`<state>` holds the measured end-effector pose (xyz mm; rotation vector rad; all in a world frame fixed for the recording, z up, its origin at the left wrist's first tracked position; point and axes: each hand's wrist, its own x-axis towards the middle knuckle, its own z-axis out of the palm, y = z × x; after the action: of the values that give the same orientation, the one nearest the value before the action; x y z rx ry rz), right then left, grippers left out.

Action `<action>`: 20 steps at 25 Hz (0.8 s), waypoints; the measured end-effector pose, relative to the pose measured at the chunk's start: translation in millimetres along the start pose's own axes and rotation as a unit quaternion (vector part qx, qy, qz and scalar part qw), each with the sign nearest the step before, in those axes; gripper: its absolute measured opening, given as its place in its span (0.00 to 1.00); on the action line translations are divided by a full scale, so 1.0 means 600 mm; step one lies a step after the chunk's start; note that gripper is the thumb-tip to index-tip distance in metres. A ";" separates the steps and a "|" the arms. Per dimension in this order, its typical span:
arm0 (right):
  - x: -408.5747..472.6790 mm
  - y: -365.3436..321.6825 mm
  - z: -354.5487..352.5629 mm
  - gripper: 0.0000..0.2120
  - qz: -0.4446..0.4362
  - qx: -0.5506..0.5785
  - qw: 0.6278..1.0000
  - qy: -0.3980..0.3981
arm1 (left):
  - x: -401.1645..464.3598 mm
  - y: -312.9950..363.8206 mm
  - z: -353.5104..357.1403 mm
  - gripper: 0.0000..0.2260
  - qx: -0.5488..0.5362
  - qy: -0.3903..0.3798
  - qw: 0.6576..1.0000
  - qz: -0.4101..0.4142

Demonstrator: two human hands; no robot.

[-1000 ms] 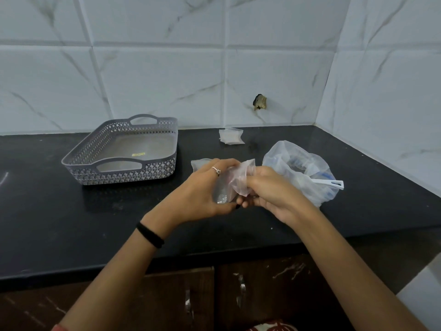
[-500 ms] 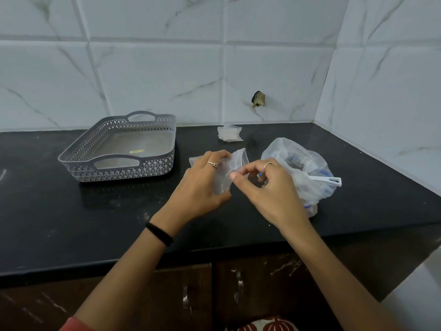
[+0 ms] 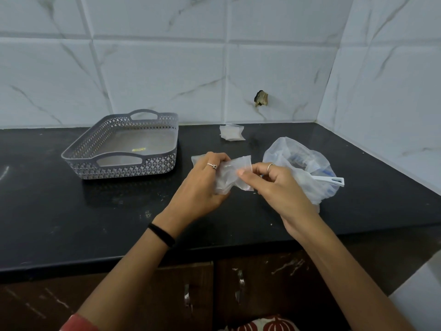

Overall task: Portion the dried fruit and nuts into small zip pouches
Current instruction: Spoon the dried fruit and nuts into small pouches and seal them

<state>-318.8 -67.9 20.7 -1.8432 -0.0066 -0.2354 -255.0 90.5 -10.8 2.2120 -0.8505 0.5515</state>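
Both hands hold a small clear zip pouch point(image 3: 235, 174) above the black tabletop point(image 3: 47, 211): the left hand point(image 3: 202, 187) grips its left side, the right hand point(image 3: 276, 187) pinches its right edge. A large plastic bag point(image 3: 298, 158) lies right; a grey basket point(image 3: 124, 144) sits far left.

head-worn view, looking down, counter point(image 3: 71, 223) close

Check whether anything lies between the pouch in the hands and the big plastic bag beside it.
Nothing visible does. The small pouch is held by the left hand and right hand, above the counter. The big plastic bag sits just right, white scoop handle protruding.
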 end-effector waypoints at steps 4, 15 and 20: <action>0.005 0.006 0.004 0.10 0.000 -0.019 0.999 -0.031 | 0.000 0.002 0.005 0.25 0.046 -0.013 0.999 -0.014; 0.006 0.009 -0.005 0.06 -0.101 -0.207 0.973 -0.025 | -0.004 0.023 0.024 0.29 0.066 -0.022 0.995 -0.070; -0.001 0.010 -0.015 0.11 -0.110 -0.258 0.960 -0.018 | 0.002 0.030 0.034 0.27 0.007 -0.021 0.996 -0.087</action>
<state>-320.2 -78.3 17.4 -2.3702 -0.1926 -0.3865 -264.0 65.0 -15.6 2.2896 -0.6684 0.4291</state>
